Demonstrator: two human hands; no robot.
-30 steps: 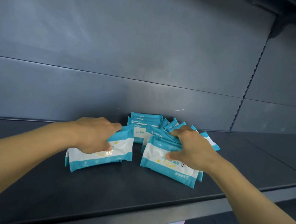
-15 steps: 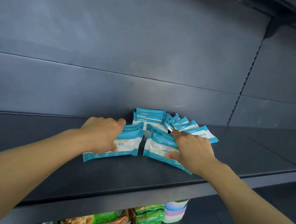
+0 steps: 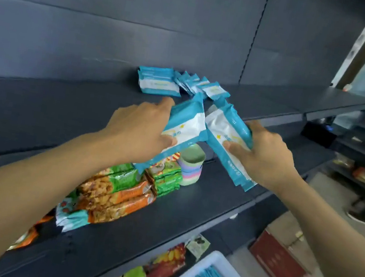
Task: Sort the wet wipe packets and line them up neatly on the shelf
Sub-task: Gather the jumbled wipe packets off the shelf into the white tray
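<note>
Teal-white wipe packets [image 3: 184,126], [image 3: 227,133] held tilted; others [image 3: 159,82] on shelf [image 3: 51,104].

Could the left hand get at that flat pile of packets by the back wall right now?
Probably not at once: the left hand already grips a wet wipe packet, so its fingers are busy. The pile itself lies uncovered on the shelf just beyond.

head cam, looking down (close), shelf [image 3: 38,116]

Dim, even light; motion blur throughout (edges bowed by lens).
</note>
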